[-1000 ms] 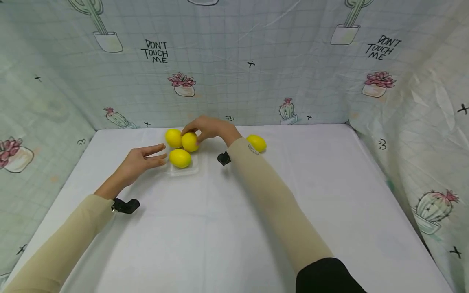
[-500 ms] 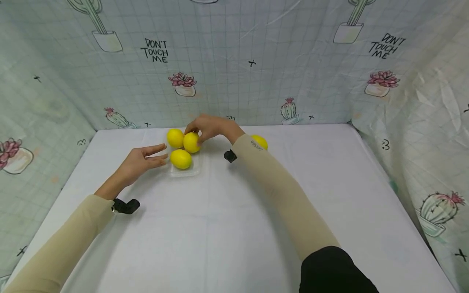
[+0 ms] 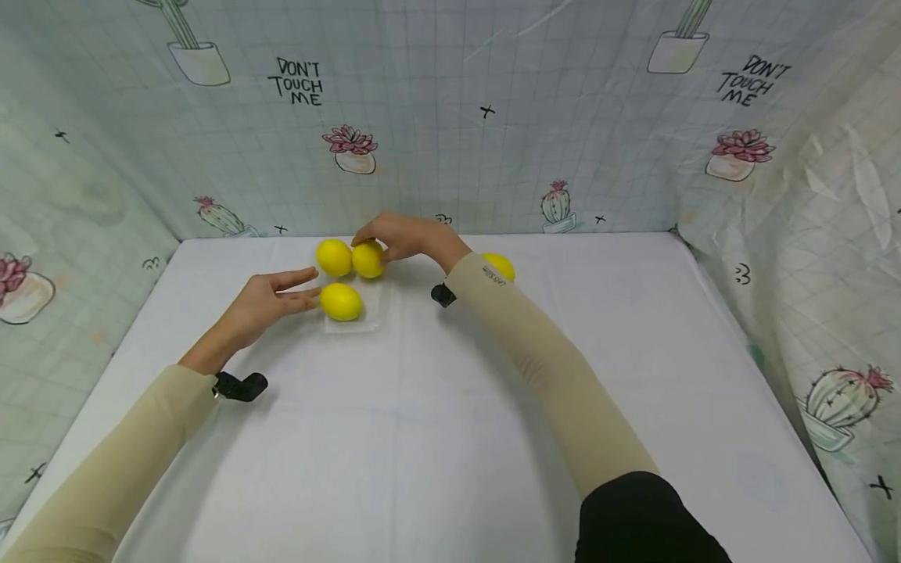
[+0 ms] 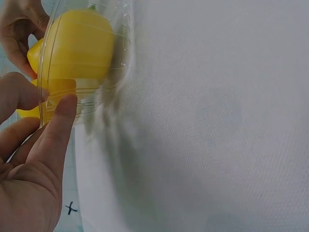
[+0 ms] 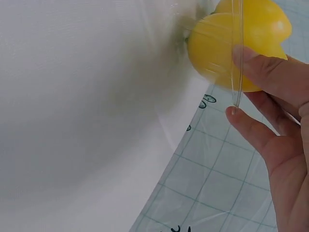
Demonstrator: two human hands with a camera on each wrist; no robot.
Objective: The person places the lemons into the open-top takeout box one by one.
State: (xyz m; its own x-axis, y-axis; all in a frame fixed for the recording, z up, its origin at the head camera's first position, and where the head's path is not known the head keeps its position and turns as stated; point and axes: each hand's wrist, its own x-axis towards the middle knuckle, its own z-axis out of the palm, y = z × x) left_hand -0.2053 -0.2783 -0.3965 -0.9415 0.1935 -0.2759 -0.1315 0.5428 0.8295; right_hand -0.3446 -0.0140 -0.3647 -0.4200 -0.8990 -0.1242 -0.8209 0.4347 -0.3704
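The right sleeve hides most of the far lemon.

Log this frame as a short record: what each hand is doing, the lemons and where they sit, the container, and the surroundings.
left hand: open, fingertips against the clear tray's left edge
right hand: fingers curled over the far right lemon
clear tray: shallow, transparent, on the white table
near lemon: in the tray, next to the left fingertips
far left lemon: touching the held one
loose lemon: outside the tray, partly behind the right sleeve
backdrop: cactus-print cloth
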